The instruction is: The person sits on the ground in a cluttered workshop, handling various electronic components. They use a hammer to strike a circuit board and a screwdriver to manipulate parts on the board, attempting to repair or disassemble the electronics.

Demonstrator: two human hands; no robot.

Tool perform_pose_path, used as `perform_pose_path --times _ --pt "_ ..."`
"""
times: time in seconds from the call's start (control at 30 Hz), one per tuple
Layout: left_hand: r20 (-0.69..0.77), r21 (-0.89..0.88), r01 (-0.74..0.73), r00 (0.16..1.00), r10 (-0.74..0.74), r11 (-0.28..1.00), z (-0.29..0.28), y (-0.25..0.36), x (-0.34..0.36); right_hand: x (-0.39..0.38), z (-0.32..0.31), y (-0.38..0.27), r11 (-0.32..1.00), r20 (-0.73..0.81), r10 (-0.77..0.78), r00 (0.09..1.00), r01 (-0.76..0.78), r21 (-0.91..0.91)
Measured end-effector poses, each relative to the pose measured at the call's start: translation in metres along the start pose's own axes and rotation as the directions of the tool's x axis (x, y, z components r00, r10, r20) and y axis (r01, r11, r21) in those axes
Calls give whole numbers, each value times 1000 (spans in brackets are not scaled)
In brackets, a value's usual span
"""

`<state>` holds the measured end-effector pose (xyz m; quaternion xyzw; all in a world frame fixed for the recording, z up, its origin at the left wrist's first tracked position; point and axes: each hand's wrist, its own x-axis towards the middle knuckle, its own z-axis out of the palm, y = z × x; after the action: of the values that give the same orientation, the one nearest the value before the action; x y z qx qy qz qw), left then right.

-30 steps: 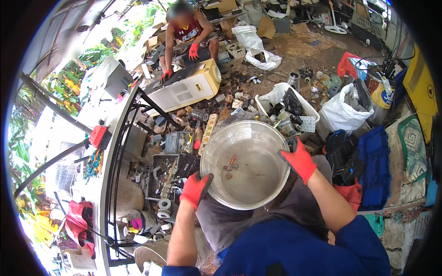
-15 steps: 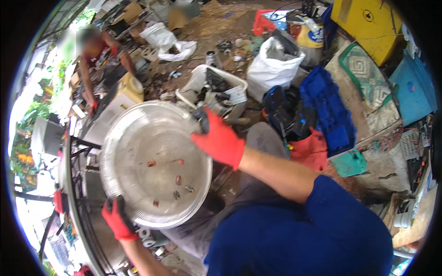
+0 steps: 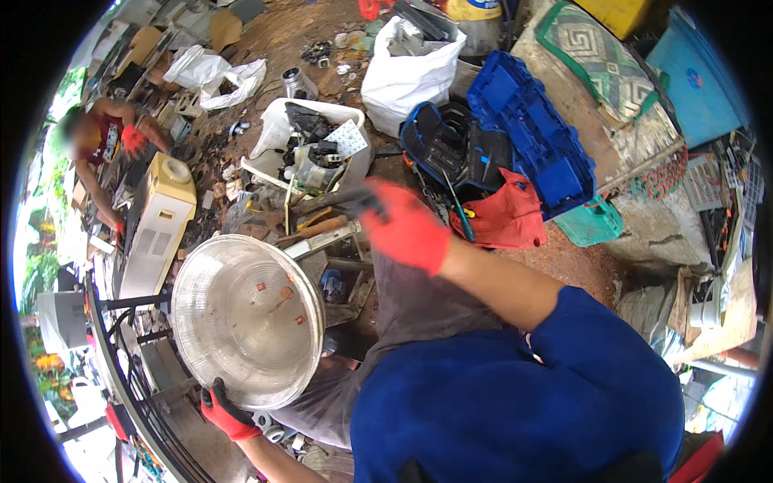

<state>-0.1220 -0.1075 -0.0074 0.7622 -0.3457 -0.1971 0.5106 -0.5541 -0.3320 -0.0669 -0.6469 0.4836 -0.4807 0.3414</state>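
A round, clear, ribbed plastic basin (image 3: 241, 322) leans tilted beside my knee. Inside it lie a few small copper-coloured pieces (image 3: 283, 295). My left hand (image 3: 229, 412), in a red glove with dark fingers, grips the basin's lower rim. My right hand (image 3: 401, 225), gloved the same way, is away from the basin, above my thigh. Motion smears its fingers, so whether they hold anything is unclear. Closest to it are a pale metal bar (image 3: 324, 240) and a wooden handle (image 3: 320, 229) on the ground beyond the basin.
A white bin (image 3: 274, 121) of scrap parts stands ahead, with a white sack (image 3: 415, 72) behind. An open blue tool case (image 3: 531, 133) and red cloth (image 3: 503, 213) lie to the right. Another person (image 3: 109, 149) in red gloves crouches far left by a cream-coloured appliance (image 3: 157, 225).
My right hand has let go of the basin's far rim and moved right. The basin has tipped and sunk slightly, and its small pieces have shifted. The view has swung right.
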Motion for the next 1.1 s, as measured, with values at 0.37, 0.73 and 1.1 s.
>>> perform_pose_path --times 0.37,0.73,1.1 --pt "-119 -214 182 970 -210 960 20 -16 -13 -99 -76 266 431 -184 598 780 -507 -747" --pt "-313 -222 63 941 -132 973 14 -63 -30 -105 -74 312 435 -132 680 722 -541 -720" --pt "-77 -152 -16 997 5 988 16 -35 -77 -105 -52 349 479 -274 748 604 -777 -408"
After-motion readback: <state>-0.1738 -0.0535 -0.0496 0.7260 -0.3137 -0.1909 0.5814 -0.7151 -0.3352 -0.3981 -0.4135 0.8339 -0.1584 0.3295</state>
